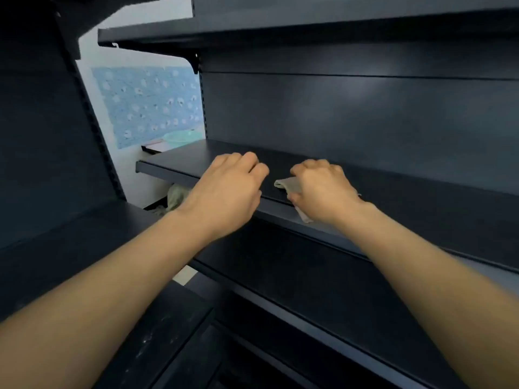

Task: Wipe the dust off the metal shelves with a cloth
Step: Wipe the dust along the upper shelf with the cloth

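A dark metal shelf [393, 189] runs across the middle of the view at chest height. My right hand [323, 189] is closed on a small pale cloth [286, 184], pressing it onto the shelf near the front edge; part of the cloth hangs over the edge below my palm. My left hand [233, 189] rests on the same shelf just to the left, fingers curled down, holding nothing. The two hands are a short gap apart.
Another dark shelf [252, 32] juts out above, and lower shelves [323, 279] step out below. A dark side panel [47, 136] stands at the left. Behind the gap hang a blue patterned sheet [146, 105] and a crumpled pale rag [175, 196].
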Demonstrator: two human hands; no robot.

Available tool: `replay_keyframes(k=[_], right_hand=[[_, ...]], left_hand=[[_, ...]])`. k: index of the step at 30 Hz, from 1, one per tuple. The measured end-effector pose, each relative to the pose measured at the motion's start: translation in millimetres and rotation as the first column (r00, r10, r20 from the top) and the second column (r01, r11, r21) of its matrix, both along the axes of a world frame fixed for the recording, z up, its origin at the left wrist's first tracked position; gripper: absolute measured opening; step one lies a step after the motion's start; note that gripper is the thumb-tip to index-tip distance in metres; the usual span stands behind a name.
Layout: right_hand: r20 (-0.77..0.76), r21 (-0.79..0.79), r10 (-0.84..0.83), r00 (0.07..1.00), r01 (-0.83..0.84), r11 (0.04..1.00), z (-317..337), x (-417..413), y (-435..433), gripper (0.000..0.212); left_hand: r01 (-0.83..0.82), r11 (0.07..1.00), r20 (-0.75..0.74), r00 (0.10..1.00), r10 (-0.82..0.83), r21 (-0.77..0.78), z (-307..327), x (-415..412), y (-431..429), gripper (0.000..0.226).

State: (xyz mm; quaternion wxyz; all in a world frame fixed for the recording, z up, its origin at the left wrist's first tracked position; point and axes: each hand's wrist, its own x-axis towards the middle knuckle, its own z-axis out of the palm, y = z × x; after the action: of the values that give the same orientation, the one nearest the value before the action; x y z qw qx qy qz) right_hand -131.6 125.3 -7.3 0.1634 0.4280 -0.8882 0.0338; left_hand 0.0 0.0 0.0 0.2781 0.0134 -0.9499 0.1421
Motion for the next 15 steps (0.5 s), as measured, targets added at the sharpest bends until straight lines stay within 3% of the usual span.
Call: replay_keyframes(k=[11, 15], right_hand=[[0.318, 0.088, -0.124, 0.940, 0.100, 0.991, -42, -81, -37, 0.051], [0.215, 0.044, -0.147, 0.965, 0.141, 0.989, -45, -83, -46, 0.032]], left_hand=[[0.032, 0.999, 0.057, 0.998, -0.033, 0.023, -28, -60, -19, 0.029], [0.038, 0.998, 0.066, 0.997, -0.041, 0.041, -34, -54, -24, 0.029]])
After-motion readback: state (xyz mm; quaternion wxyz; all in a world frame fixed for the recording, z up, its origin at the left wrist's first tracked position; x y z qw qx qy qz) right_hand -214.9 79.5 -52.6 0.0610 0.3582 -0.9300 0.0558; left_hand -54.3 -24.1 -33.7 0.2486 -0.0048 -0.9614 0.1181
